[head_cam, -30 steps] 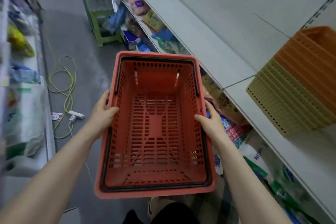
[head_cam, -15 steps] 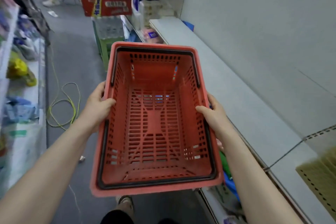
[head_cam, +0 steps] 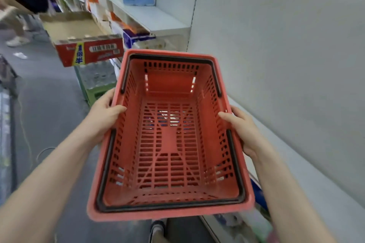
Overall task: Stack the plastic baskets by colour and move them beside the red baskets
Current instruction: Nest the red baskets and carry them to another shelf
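Observation:
I carry an empty red plastic basket [head_cam: 169, 144] with black folded handles, held level in front of me at waist height. My left hand [head_cam: 102, 118] grips its left rim, thumb over the edge. On the opposite rim my right hand [head_cam: 244, 132] holds on the same way. The basket hangs over the aisle floor, close to the grey shelf [head_cam: 308, 173] on my right. No other baskets are in view.
A bare grey shelf board and back panel run along the right. Ahead stands an open red cardboard box [head_cam: 83, 45] on a green stool with bottled water. Stocked shelves lie beyond. A person [head_cam: 21, 0] bends over at the far left. The grey aisle floor [head_cam: 47, 92] stretches ahead.
I have walked forward along the aisle with the basket. The orange and beige baskets on the right shelf have dropped out of view, and the red box is now close.

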Demonstrator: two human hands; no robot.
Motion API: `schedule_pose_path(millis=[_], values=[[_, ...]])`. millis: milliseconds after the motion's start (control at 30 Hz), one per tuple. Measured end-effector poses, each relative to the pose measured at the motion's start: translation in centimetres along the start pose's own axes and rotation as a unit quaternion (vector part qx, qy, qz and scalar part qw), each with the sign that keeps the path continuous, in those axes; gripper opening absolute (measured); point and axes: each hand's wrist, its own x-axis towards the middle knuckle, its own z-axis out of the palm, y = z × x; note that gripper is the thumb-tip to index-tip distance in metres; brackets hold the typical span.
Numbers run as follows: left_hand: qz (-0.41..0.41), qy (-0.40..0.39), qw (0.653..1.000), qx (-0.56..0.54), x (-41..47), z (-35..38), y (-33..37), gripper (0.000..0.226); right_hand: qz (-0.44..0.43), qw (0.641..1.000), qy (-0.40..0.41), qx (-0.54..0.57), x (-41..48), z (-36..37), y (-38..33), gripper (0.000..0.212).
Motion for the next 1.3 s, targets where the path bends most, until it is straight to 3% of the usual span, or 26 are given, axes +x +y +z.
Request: schedule_pose_path(millis=[167, 433, 700, 800, 967, 1033, 1133, 1167, 1233, 1300], values=[[0.021, -0.032, 0.999, 0.016, 11.5, 1.3, 3.6, 0.042, -0.019, 1.0, -0.006, 0.007, 12.1, 0.6, -4.8, 0.025], [0.058, -0.134, 0.989, 0.006, 25.5, 5.5, 5.9, 0.047, -0.007, 0.999, -0.007, -0.041, 26.7, -1.3, -11.9, 0.028], [0.062, -0.204, 0.977, 0.003, 33.7, 9.1, 3.0, 0.067, 0.071, 0.992, 0.019, -0.1, 34.0, -2.4, -12.9, 0.033], [0.108, -0.206, 0.972, 0.039, 35.3, 10.2, 2.3, 0.061, 0.1, 0.983, 0.038, -0.15, 35.9, -2.8, -12.9, 0.036], [0.124, -0.242, 0.954, 0.124, 37.1, 11.0, 1.1, 0.085, 0.123, 0.959, 0.075, -0.246, 36.9, -2.6, -13.4, 0.031], [0.12, -0.251, 0.948, 0.151, 37.6, 10.6, 0.7, 0.092, 0.101, 0.919, 0.104, -0.368, 36.9, -1.9, -13.5, 0.028], [0.194, -0.241, 0.923, 0.227, 38.0, 9.0, 0.3, 0.085, 0.007, 0.782, 0.188, -0.594, 35.8, -0.5, -13.1, 0.05], [0.228, -0.232, 0.91, 0.257, 38.2, 8.4, 0.4, 0.083, -0.029, 0.77, 0.215, -0.6, 34.7, 0.7, -12.8, 0.054], [0.303, -0.221, 0.877, 0.3, 39.1, 7.5, 0.9, 0.083, -0.097, 0.797, 0.229, -0.55, 31.4, 4.4, -12.6, 0.055], [0.376, -0.235, 0.826, 0.348, 40.8, 7.1, 1.5, 0.089, -0.13, 0.839, 0.193, -0.493, 27.8, 9.2, -12.5, 0.053]])
